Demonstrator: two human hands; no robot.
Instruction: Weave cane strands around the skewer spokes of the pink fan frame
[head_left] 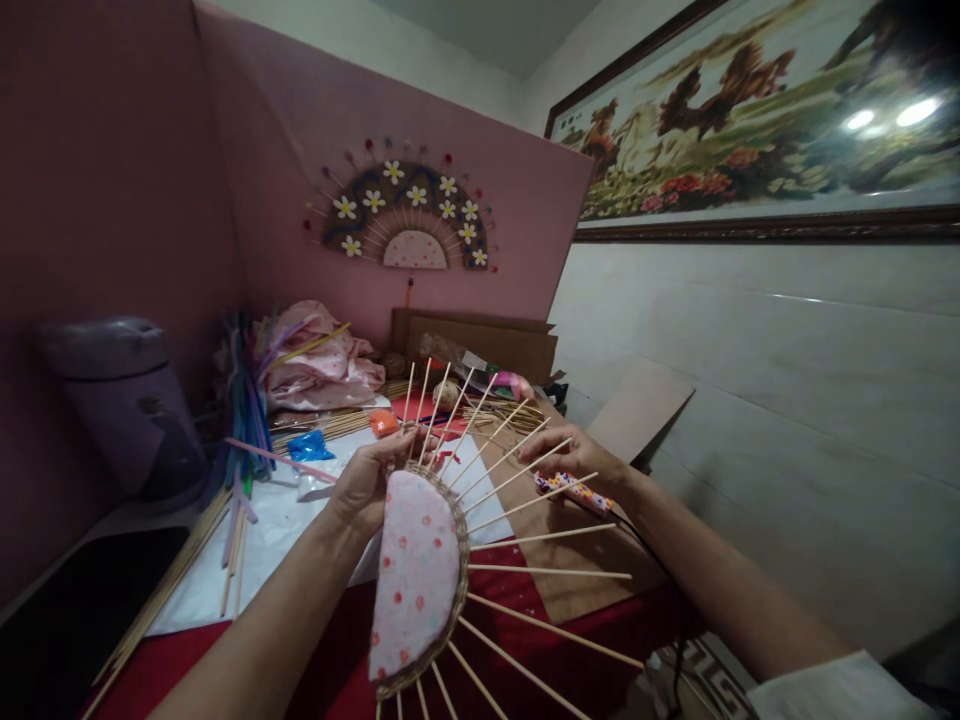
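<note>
Grips a half-round, pink dotted panel (420, 580) by its upper corner in the left hand (373, 480), thumb and fingers clamped about the edge. Holds it tilted above the red-covered table (337, 640), straight edge to the left, with pale sticks (551, 571) fanning out from the braided rim (466, 560). Has the right hand (566, 452) well apart from the left, fingers bent near the upper-right stick ends; cannot tell whether pinching something there. Shows, just below the right hand, a flower-patterned tool (574, 490) over brown cardboard (577, 600). Includes, farther left, a white sheet (277, 510), a blue packet (309, 446), an orange packet (384, 423) and a heap of pink fabric (330, 365). Faces a pink board (255, 130) bearing a flower-dotted fan (416, 250), with a framed picture (690, 140) of horses on the right.
</note>
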